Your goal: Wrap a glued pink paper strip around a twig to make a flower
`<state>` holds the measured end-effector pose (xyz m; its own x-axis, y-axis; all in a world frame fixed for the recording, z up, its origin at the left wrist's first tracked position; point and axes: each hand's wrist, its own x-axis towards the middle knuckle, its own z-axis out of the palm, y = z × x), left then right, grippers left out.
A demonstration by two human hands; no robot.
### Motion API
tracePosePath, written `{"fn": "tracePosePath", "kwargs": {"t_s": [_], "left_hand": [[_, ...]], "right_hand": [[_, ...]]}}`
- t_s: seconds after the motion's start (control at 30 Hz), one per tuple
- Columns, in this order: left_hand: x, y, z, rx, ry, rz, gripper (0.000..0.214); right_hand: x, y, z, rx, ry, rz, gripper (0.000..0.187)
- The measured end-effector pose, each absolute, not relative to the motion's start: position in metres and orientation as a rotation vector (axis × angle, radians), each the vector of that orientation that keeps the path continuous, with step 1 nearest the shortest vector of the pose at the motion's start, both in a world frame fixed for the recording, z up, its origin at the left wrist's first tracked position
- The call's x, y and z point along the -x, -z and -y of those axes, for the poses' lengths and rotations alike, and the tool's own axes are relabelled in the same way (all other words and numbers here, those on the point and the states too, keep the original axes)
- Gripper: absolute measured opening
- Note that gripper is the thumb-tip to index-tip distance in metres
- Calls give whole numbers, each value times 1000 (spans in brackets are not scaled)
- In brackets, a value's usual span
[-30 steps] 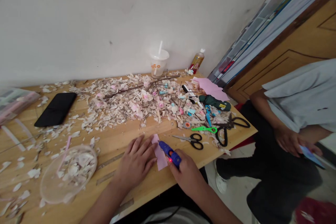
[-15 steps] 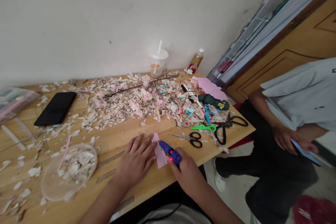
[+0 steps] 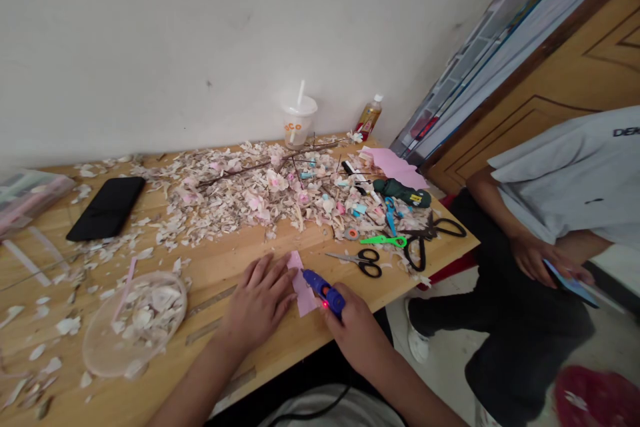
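One right hand [image 3: 356, 330] has its grip round the blue glue gun [image 3: 330, 295]; the left hand [image 3: 257, 307], spread flat, should steady the pink strip [image 3: 303, 293] clear of the nozzle [image 3: 305, 273].

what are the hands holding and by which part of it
The right hand holds the blue glue gun by its rear end; the left hand grips nothing, lying flat against the pink paper.

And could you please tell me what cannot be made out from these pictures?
Head view: grip of the blue glue gun, hidden by the right hand.
Head view: left edge of the pink paper strip, partly covered by the left hand.
Head view: rest of the clear box, cut off by the left edge.
Head view: wording on the bottle, too small to read.
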<state>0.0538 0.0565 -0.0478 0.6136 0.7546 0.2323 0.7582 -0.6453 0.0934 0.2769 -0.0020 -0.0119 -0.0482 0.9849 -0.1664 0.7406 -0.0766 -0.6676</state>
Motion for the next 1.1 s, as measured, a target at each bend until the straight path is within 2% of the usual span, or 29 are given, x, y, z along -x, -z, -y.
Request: {"fn": "tracePosePath", "kwargs": {"t_s": [0.53,1.1], "left_hand": [[-52,52,-59,2766,439,1247,39],[-55,49,-57,2880,519,1205,43]], "right_hand": [[-278,10,12,1861,-927,1775,14],[-281,7,21,1843,-998,1730,18]]}}
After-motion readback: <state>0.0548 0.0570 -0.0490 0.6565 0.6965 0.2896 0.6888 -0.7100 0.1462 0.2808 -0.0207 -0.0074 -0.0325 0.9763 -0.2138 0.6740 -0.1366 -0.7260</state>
